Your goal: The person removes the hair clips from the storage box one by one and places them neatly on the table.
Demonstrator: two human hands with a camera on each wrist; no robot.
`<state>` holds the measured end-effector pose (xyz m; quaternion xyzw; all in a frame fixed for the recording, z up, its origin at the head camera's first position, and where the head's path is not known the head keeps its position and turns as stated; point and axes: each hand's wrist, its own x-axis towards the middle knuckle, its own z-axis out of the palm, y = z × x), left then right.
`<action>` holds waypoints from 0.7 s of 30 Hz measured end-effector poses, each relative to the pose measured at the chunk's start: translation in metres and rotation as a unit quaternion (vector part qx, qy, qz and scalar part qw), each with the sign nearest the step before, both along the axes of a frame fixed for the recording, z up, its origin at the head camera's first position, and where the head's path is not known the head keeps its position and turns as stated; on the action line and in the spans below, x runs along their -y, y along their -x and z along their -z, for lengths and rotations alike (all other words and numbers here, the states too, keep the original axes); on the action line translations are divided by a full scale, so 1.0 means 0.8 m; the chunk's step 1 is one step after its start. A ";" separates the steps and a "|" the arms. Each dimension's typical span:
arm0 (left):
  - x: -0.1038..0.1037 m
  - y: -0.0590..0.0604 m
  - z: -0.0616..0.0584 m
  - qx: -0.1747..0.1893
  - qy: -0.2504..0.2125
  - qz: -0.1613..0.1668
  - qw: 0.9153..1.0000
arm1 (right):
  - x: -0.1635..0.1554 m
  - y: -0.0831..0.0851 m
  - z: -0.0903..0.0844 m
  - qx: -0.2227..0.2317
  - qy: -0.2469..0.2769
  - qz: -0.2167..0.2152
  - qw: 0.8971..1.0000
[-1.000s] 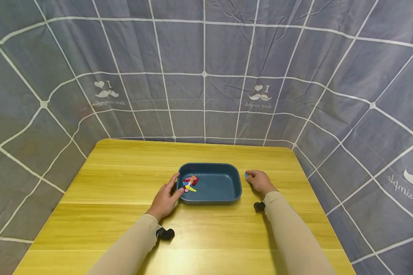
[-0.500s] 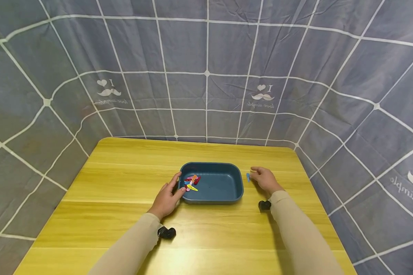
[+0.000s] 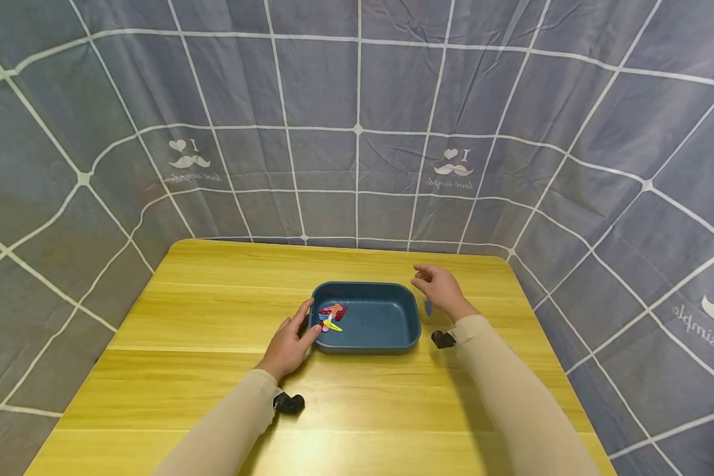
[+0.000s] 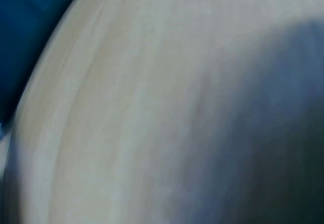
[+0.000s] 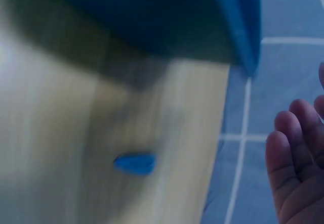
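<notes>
Since half a second ago, the right hand (image 3: pixel 440 287) has shifted up and leftward, its fingertips now beyond the small blue clip (image 3: pixel 428 308), which lies where it did on the table (image 3: pixel 357 403). Nothing is held in these fingers: they are clear of the clip, and the right wrist view shows several of them extended, side by side. From those fingertips, the clip lies back toward the person, on the wood just outside the right wall of the dark blue bin (image 3: pixel 365 349), near the palm side of the hand. Left of the same fingertips and nearer the person sits the bin. At its other end, the left hand (image 3: pixel 287 345) has not moved; its fingers are spread, forefinger and thumb touching the left rim without curling round anything visible. Just to the right of that thumb, inside the bin, lies a small pile of clips, among them a yellow clip (image 3: pixel 333 325), an orange clip (image 3: pixel 336 309) and a red clip (image 3: pixel 342 313). The left wrist view is too blurred to show the fingers.
</notes>
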<state>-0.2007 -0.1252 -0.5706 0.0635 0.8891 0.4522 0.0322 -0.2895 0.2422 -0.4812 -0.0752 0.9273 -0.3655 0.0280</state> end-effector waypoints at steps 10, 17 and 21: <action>0.001 -0.001 -0.002 0.005 0.000 0.002 1.000 | 0.072 0.001 -0.019 0.007 -0.039 -0.088 0.995; 0.000 -0.002 -0.003 0.003 -0.003 0.000 1.000 | 0.110 0.002 -0.018 0.021 -0.033 -0.116 0.992; 0.000 -0.001 -0.003 0.006 -0.001 -0.001 1.000 | 0.125 0.002 -0.018 0.025 -0.038 -0.144 0.989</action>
